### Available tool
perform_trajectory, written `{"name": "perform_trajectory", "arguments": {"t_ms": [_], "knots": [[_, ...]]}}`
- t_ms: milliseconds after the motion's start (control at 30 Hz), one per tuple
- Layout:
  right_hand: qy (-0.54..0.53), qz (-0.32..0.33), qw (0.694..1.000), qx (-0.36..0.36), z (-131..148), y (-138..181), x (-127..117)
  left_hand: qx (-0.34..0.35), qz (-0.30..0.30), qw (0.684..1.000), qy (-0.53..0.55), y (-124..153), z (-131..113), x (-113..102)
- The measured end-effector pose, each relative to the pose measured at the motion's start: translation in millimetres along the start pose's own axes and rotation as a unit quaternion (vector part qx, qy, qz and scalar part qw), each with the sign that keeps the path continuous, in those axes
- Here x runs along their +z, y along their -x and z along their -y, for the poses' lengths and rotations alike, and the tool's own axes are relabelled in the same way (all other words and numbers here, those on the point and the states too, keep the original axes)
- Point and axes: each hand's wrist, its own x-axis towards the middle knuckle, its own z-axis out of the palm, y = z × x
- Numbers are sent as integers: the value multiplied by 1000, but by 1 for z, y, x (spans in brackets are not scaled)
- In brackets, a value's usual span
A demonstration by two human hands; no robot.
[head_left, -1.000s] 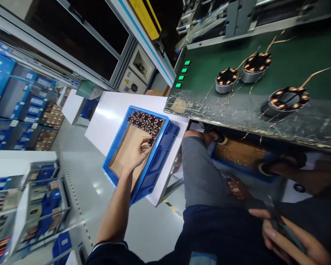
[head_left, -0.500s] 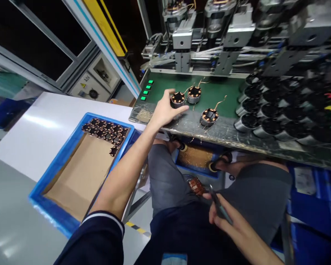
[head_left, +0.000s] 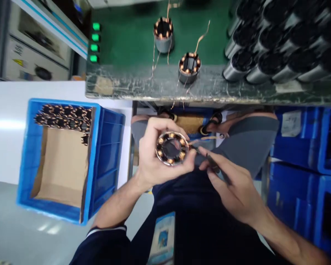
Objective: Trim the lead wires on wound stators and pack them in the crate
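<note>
My left hand (head_left: 150,156) is closed around a motor stator (head_left: 171,159), a round metal ring with black insulation and copper windings, its open end turned up toward me. A copper wire lead (head_left: 205,138) sticks out from its right side. My right hand (head_left: 238,187) grips a slim dark pointed tool (head_left: 213,163) whose exact kind I cannot make out. Its tip is beside the stator's right edge, near the base of the lead; whether they touch is unclear. Two more stators, a rear one (head_left: 164,42) and a nearer one (head_left: 189,71), stand on the bench with loose wires.
Rows of metal cylinders with black tops (head_left: 241,64) fill the right of the green bench (head_left: 127,48). On the left, a blue crate (head_left: 106,147) lined with cardboard holds several copper-wound parts (head_left: 64,116). Blue bins (head_left: 295,187) stand at lower right.
My left hand has taken one stator from the bench and brought it down over my lap. My right hand has raised the tool to it. The view has turned and moved closer.
</note>
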Motion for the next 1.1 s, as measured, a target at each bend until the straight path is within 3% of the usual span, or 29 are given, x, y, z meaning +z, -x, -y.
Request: {"name": "perform_trajectory", "arguments": {"t_ms": [167,567,700,800,867,967,1100], "knots": [[-11,39,998,-43,7,-15,1,43,-1,999,-28,30,-2,8],[-72,11,995,-75,5,-15,7,77,38,994,-70,28,1,6],[-55,0,996,-69,4,-21,6,52,35,994,-94,28,-4,8],[-31,-10,999,-34,-10,-43,9,-4,20,977,-211,26,-2,10],[-41,25,999,26,-29,-65,13,-74,26,951,-298,24,4,10],[-170,119,969,130,-61,-92,21,-132,74,935,-320,23,19,8],[-375,213,878,209,-73,-96,28,-44,173,952,-248,29,40,8]]}}
